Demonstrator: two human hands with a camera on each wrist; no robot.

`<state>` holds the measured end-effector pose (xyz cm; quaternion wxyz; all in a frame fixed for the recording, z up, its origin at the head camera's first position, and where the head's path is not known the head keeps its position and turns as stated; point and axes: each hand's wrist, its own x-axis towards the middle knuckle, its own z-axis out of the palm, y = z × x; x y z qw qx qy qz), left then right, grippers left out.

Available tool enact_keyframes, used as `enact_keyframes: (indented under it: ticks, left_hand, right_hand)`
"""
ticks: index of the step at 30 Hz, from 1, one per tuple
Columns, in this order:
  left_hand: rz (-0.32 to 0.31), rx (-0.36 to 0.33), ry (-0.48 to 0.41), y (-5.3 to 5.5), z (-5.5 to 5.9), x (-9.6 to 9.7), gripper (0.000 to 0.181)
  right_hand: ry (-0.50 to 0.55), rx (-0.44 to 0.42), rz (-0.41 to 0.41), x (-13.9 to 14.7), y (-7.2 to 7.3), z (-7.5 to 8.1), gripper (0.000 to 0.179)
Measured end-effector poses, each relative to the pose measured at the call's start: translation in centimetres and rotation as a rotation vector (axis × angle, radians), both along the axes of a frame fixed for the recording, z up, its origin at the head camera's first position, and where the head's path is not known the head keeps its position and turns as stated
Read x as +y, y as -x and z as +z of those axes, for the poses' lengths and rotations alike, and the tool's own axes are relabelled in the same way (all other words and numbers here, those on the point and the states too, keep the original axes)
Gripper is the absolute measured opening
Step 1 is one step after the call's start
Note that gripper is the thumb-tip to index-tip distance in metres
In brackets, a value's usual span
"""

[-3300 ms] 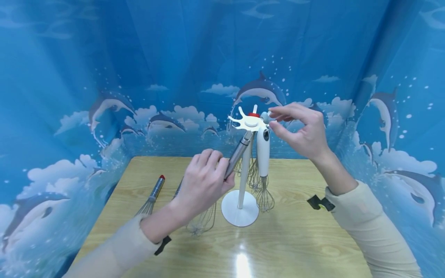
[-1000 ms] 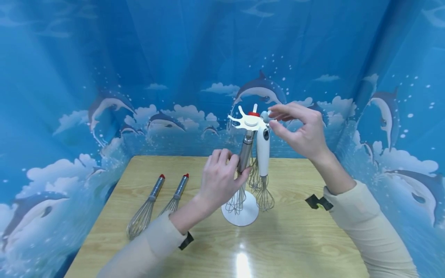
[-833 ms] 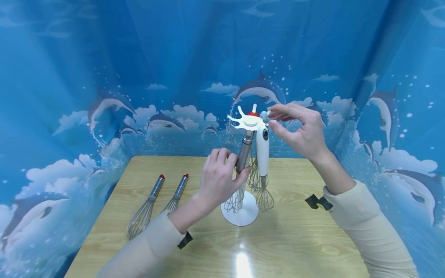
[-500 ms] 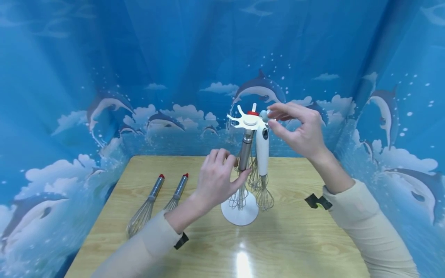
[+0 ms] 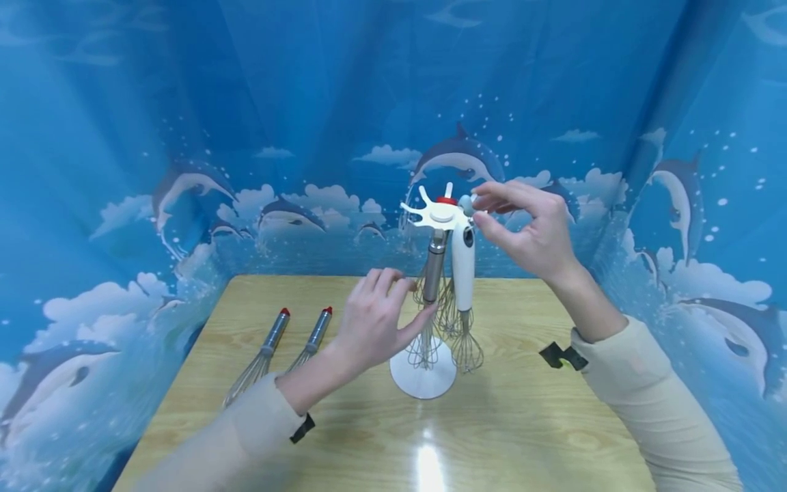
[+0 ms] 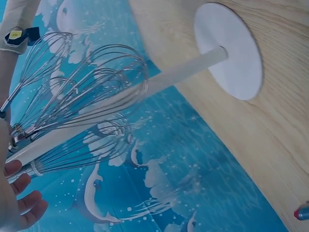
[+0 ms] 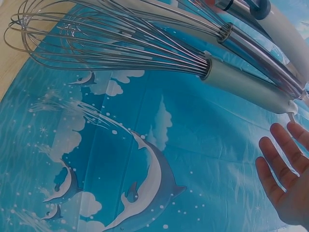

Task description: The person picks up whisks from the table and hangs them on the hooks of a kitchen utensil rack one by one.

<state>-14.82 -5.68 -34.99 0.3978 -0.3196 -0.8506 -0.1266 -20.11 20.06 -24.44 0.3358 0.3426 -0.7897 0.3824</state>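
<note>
Beside the left hand (image 5: 371,321), released with fingers loosely spread, the grey-handled whisk (image 5: 434,273) hangs just on that hand's right, long axis near vertical; the right hand (image 5: 535,229), farther and higher, extends unclenched fingers at the white rack (image 5: 441,216).

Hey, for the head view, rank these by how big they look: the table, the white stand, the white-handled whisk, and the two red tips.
1. Table
2. White stand
3. White-handled whisk
4. Left red tip and right red tip: they look alike, so I won't rank them
</note>
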Motion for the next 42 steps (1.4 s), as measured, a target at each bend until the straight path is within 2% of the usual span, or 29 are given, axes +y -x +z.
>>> enact_keyframes:
  ticks: [8,20,27,35,42]
  left_hand:
    - [0.021,-0.048,0.085,0.0,-0.5,-1.5,0.045]
    - [0.052,-0.104,0.115,0.7,-1.5,-4.2,0.044]
    - [0.116,-0.119,0.169,1.8,-2.2,-6.1,0.047]
    - [0.199,-0.161,0.200,3.6,-3.7,-8.7,0.051]
    - [0.230,-0.222,0.207,4.1,-4.2,-10.0,0.051]
  right_hand:
    - [-0.002,-0.001,-0.001,0.0,-0.1,0.1,0.034]
    - [0.001,-0.001,0.003,0.0,-0.1,0.0,0.034]
    - [0.001,-0.009,0.000,0.1,-0.1,-0.1,0.034]
    - [0.000,-0.006,0.001,0.1,-0.1,-0.1,0.034]
    - [0.005,-0.003,0.005,0.0,-0.1,0.0,0.034]
